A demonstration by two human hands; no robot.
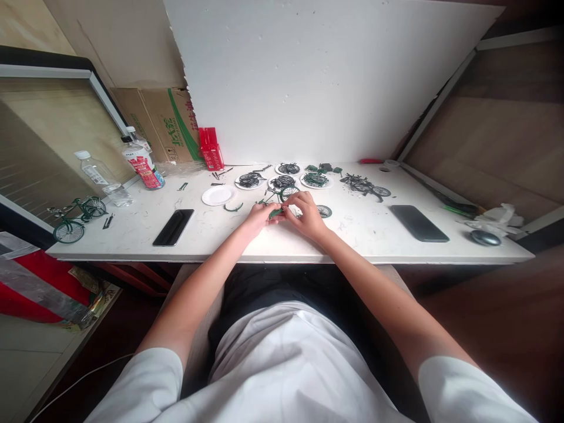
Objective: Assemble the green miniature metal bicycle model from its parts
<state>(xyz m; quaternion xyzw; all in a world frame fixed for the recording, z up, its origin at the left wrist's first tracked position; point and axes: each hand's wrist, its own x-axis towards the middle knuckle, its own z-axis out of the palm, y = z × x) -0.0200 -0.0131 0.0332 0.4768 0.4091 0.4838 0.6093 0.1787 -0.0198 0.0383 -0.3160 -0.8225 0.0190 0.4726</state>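
My left hand (pixel 258 216) and my right hand (pixel 306 215) meet over the middle of the white table (pixel 352 235). Both pinch a small dark green model part (pixel 277 212) held between them, fingers curled. Just beyond the hands lie a partly built green bicycle frame with a wheel (pixel 286 192) and a loose wheel (pixel 325 211). Several small white plates (pixel 316 180) with dark green and black parts sit behind them.
An empty white plate (pixel 218 195), a black tray (pixel 173 227), a finished green model bicycle (pixel 77 218), two bottles (pixel 143 163), a red box (pixel 211 148) at left. A dark phone (pixel 418 223), a mouse (pixel 484 238), another model bicycle (pixel 365 186) at right.
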